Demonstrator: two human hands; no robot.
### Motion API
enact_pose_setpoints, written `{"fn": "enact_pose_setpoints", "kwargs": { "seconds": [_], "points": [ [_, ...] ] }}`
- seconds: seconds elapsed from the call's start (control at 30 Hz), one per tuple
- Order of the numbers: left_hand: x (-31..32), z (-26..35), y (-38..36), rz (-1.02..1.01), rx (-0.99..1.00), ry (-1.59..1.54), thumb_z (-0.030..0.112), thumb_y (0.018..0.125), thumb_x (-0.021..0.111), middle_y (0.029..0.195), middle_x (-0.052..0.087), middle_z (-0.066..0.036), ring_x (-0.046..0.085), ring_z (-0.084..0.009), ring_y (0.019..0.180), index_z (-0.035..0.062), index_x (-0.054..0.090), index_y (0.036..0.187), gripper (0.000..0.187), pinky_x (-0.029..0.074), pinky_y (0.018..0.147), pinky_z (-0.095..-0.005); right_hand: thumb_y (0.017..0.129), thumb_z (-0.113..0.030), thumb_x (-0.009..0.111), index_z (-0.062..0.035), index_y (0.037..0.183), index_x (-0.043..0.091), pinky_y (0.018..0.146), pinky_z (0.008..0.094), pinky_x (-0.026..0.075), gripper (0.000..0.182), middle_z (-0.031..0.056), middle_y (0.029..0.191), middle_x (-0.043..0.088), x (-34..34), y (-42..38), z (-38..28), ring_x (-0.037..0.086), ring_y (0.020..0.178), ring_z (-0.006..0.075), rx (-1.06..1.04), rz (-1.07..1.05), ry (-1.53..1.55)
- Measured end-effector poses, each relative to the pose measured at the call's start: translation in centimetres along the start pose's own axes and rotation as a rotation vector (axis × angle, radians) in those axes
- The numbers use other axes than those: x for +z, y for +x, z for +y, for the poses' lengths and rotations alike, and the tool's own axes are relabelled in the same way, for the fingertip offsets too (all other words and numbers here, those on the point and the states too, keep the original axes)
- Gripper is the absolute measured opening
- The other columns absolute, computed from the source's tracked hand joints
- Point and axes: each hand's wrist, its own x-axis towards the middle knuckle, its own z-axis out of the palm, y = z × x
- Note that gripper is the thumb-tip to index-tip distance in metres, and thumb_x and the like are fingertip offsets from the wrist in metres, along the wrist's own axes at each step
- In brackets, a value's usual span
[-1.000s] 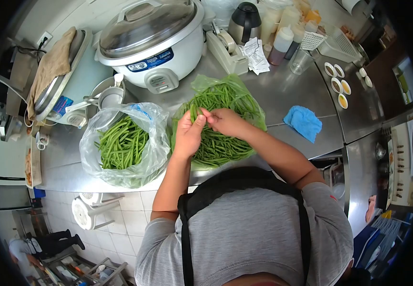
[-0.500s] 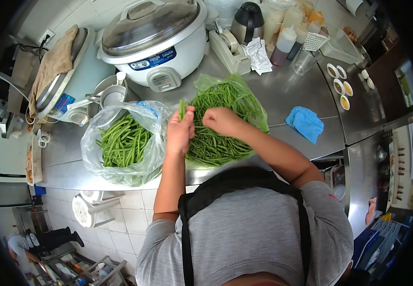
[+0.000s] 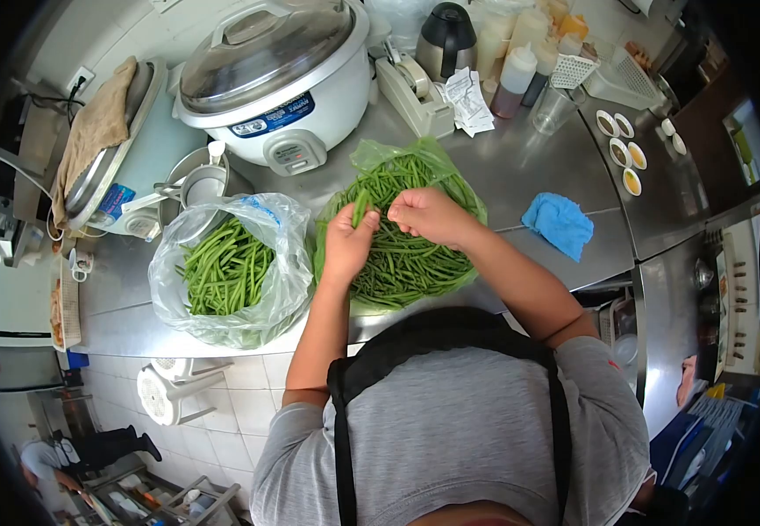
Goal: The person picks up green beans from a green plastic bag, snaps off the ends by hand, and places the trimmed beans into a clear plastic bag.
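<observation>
You've got one green bean [image 3: 360, 207] pinched upright in your left hand [image 3: 348, 243], just left of frame centre, w/ your right hand [image 3: 425, 215] closed at its top end, fingertips touching the bean tip. Half a sec ago the left hand was further left w/ the bean held up over the gap between the two bags and the right hand apart from it; now both hands are back together over the green bag [image 3: 402, 230] at centre, so my read is you're on a fresh bean and nipping its end, same pose as a sec ago. That green bag lies open on the steel desk [image 3: 520, 162] and holds the big heap of beans under your hands. Just left of it, touching or nearly so, sits the clear bag [image 3: 226, 267] w/ a smaller lot of beans; it hasn't shifted. Behind both, top centre, the white rice cooker [image 3: 274, 74] w/ glass lid; left of that a second cooker w/ a tan cloth [image 3: 95, 123] draped on it. Right of centre a blue cloth [image 3: 560, 225] lies on the desk, well apart from the bags. Upper right: tape dispenser [image 3: 410, 88], squeeze bottles [image 3: 516, 79], small sauce cups [image 3: 625, 153]. Bottom left of frame, another person [image 3: 73, 456] stands on the floor, far from your work.
</observation>
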Motion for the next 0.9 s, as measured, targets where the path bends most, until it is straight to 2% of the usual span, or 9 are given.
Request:
{"fn": "enact_pose_setpoints", "kwargs": {
  "seconds": [0.07,0.17,0.27,0.37,0.57,0.67,0.77,0.8,0.9],
  "points": [
    [-0.2,0.6,0.0,0.057,-0.02,-0.065,0.009,0.08,0.053,0.065,0.051,0.003,0.041,-0.0023,0.054,0.0046,0.053,0.081,0.004,0.034,0.048,-0.0173,0.078,-0.021,0.054,-0.0003,0.074,0.056,0.05,0.0261,0.039,0.021,0.0043,0.062,0.055,-0.2,0.4,1.2,0.048,0.055,0.0094,-0.034,0.045,-0.227],
    [-0.1,1.2,0.1,0.098,0.013,-0.15,0.009,0.08,0.052,0.063,0.05,0.003,0.037,-0.0013,0.046,0.005,0.052,0.081,0.004,0.029,0.041,-0.0162,0.077,-0.021,0.055,-0.0006,0.074,0.056,0.051,0.0266,0.039,0.021,0.0055,0.062,0.055,0.5,-0.3,2.2,0.048,0.055,0.0095,-0.203,0.053,-0.161],
    [0.2,1.6,-0.1,0.09,0.022,-0.2,0.008,0.08,0.053,0.062,0.049,0.003,0.038,-0.0019,0.045,0.005,0.051,0.082,0.004,0.029,0.04,-0.0161,0.077,-0.021,0.056,-0.0019,0.073,0.056,0.051,0.027,0.039,0.02,0.0049,0.061,0.054,0.3,-0.5,1.2,0.048,0.055,0.0095,-0.198,0.032,-0.275],
    [0.5,1.6,-0.4,0.062,0.025,-0.252,0.006,0.079,0.053,0.062,0.049,0.002,0.037,-0.0024,0.044,0.0053,0.05,0.083,0.004,0.028,0.039,-0.0163,0.077,-0.019,0.055,-0.0027,0.074,0.056,0.051,0.027,0.039,0.017,0.0029,0.06,0.053,0.2,-0.2,1.3,0.047,0.054,0.0095,-0.299,0.209,-0.238],
    [1.3,0.4,-0.9,0.011,-0.036,-0.297,0.006,0.079,0.048,0.064,0.048,-0.002,0.039,-0.0059,0.043,0.0064,0.046,0.079,0.002,0.029,0.037,-0.0182,0.079,-0.019,0.052,-0.0029,0.074,0.056,0.053,0.0257,0.041,0.017,0.0017,0.059,0.052,-0.4,-0.1,-0.6,0.048,0.054,0.0094,-0.315,0.317,0.369],
    [0.6,0.4,-0.6,0.075,-0.063,-0.367,0.014,0.083,0.043,0.065,0.047,-0.003,0.043,-0.0094,0.049,0.0083,0.042,0.074,0.011,0.032,0.04,-0.0209,0.081,-0.019,0.049,-0.004,0.077,0.057,0.06,0.0255,0.042,0.018,0.0017,0.069,0.054,-1.4,-0.5,-0.1,0.051,0.063,0.0111,-0.153,0.103,-0.126],
    [-0.6,0.0,-0.3,0.06,-0.069,-0.434,0.018,0.085,0.043,0.066,0.048,-0.004,0.045,-0.0111,0.051,0.0087,0.041,0.073,0.015,0.034,0.042,-0.0219,0.075,-0.02,0.052,-0.0056,0.076,0.06,0.063,0.0354,0.043,0.016,0.0047,0.069,0.058,-1.4,-1.5,0.9,0.058,0.068,0.0191,-0.204,0.075,-1.106],
    [-0.8,0.1,-0.3,0.054,-0.078,-0.45,0.023,0.086,0.044,0.066,0.048,-0.004,0.045,-0.0126,0.052,0.0089,0.041,0.072,0.02,0.037,0.045,-0.0231,0.072,-0.018,0.052,-0.0081,0.076,0.061,0.067,0.0409,0.041,0.014,0.0066,0.076,0.058,-1.3,-1.7,1.9,0.057,0.077,0.0244,-0.171,0.078,-1.162],
    [-0.8,-0.2,-0.3,0.058,-0.074,-0.524,0.027,0.086,0.045,0.066,0.047,-0.004,0.046,-0.0134,0.053,0.0086,0.04,0.072,0.023,0.038,0.048,-0.0239,0.071,-0.02,0.053,-0.0106,0.077,0.062,0.07,0.0403,0.04,0.014,0.0076,0.08,0.057,-1.0,-2.4,3.5,0.055,0.08,0.0253,-0.155,0.143,-1.37]
  ]
}}
